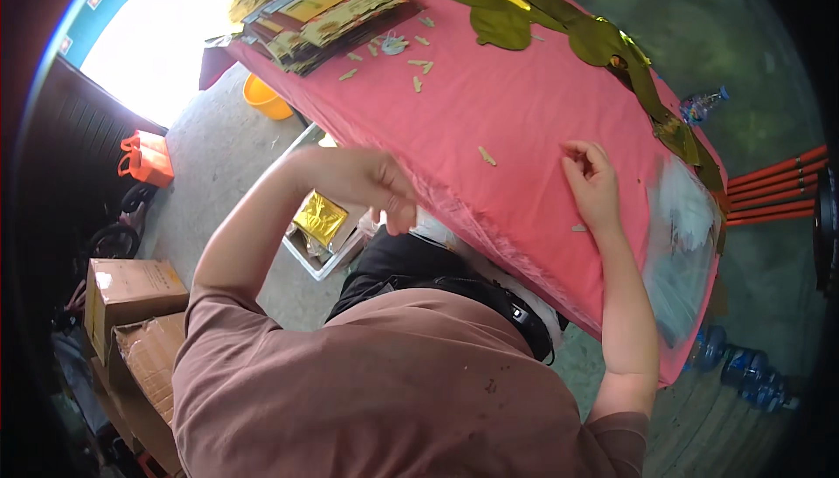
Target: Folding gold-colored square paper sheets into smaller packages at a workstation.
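Note:
My left hand (371, 185) hangs off the near edge of the pink-covered table (524, 102), beside an open white bin (322, 270). Its fingers droop, loosely bent and a little apart, slightly blurred, with nothing visible in them. Over the right part of the table is my right hand (592, 179), fingers half curled, thumb apart from them and nothing seen between. A small pale strip (487, 156) lies on the cloth between the hands, and another pale piece (578, 228) beside my right wrist. In the bin sits a shiny gold packet (320, 218).
Stacked printed packs (328, 10) and several small pale strips lie at the table's far left. Gold foil sheeting (568, 19) runs along the far edge. A clear plastic bag (677, 255) covers the right end. Cardboard boxes (135, 290) and a yellow bucket (265, 98) stand left.

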Demonstrator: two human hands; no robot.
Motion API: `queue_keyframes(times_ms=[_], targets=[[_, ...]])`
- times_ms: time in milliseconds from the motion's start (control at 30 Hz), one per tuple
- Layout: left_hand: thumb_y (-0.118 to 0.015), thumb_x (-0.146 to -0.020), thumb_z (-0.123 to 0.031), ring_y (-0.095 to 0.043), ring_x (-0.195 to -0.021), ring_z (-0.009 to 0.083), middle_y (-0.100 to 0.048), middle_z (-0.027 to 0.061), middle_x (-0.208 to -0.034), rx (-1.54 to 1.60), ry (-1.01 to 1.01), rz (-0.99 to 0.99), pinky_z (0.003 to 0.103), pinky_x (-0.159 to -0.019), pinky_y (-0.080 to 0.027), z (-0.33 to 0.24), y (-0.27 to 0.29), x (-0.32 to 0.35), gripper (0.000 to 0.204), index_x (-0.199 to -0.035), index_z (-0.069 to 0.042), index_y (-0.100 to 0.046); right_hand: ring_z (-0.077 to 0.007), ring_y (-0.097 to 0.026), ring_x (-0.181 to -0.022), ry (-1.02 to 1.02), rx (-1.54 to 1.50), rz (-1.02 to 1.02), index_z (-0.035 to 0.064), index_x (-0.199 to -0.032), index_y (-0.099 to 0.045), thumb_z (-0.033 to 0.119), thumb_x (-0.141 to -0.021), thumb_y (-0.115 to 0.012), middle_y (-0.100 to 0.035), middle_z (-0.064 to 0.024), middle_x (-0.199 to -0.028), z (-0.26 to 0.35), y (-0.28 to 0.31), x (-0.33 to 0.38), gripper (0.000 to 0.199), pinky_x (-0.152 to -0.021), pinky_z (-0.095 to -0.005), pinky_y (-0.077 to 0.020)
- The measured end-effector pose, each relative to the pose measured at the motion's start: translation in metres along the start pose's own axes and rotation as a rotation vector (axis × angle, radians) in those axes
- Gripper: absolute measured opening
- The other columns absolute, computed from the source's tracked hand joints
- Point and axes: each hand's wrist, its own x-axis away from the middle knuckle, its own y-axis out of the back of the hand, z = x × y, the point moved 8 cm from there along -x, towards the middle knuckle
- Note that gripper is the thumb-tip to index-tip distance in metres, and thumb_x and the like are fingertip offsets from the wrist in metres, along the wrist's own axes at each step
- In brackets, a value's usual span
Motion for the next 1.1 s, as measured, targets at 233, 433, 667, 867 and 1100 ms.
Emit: queue_keyframes(times_ms=[233, 433, 667, 867, 1100], targets=[[-0.060, -0.078, -0.025, -0.062, -0.087, 0.0244, -0.064, 0.0109, -0.091, -0.885, -0.377, -0.937, 0.035, -0.075, -0.050, -0.067, 0.152, -0.104, 0.027, -0.098, -0.007, -0.065, -0.0061, -0.044, -0.068, 0.026, 0.073, -0.019, 0.0000, -0.094, -0.062, -0.001, -0.079, -0.060, -0.051, 0.0004, -0.085, 0.012, 0.000, 0.003, 0.015, -0.062, -0.0187, -0.0370], [-0.059, -0.079, -0.026, -0.058, -0.091, 0.0301, -0.061, 0.0095, -0.085, -1.257, -0.356, -0.952, 0.039, -0.079, -0.048, -0.051, 0.208, -0.154, 0.022, -0.088, -0.007, -0.064, -0.0075, -0.045, -0.067, 0.038, 0.067, -0.025, 0.0003, -0.092, -0.061, -0.002, -0.078, -0.059, -0.053, -0.0014, -0.085, 0.018, 0.000, 0.008, 0.014, -0.062, -0.0199, -0.0383], [-0.062, -0.077, -0.022, -0.062, -0.079, 0.0293, -0.065, 0.0097, -0.082, -1.069, -0.343, -1.115, 0.037, -0.070, -0.049, -0.056, 0.223, -0.149, 0.017, -0.081, -0.006, -0.065, -0.0103, -0.045, -0.065, 0.043, 0.167, 0.044, 0.0015, -0.092, -0.061, 0.003, -0.079, -0.060, -0.054, -0.0034, -0.086, 0.005, -0.013, -0.036, 0.013, -0.062, -0.0224, -0.0400], [-0.072, -0.076, -0.018, -0.056, -0.058, 0.0134, -0.062, 0.0043, -0.067, -0.007, -0.361, -1.047, 0.029, -0.055, -0.045, -0.010, 0.273, -0.143, 0.020, -0.077, 0.000, -0.064, -0.0270, -0.056, -0.090, 0.258, 0.351, -0.099, 0.0032, -0.103, -0.059, 0.014, -0.080, -0.059, -0.057, -0.0105, -0.098, 0.002, -0.047, -0.117, 0.025, -0.078, -0.0336, -0.0453], [-0.071, -0.077, -0.025, -0.056, -0.060, 0.0105, -0.063, 0.0066, -0.070, 0.045, -0.519, -1.230, 0.028, -0.057, -0.047, -0.027, 0.294, -0.128, 0.026, -0.078, 0.001, -0.065, -0.0302, -0.041, -0.122, 0.188, 0.641, 0.024, 0.0090, -0.124, -0.051, 0.031, -0.087, -0.051, -0.046, -0.0120, -0.131, -0.001, -0.107, -0.183, 0.043, -0.100, -0.0436, -0.0338]])
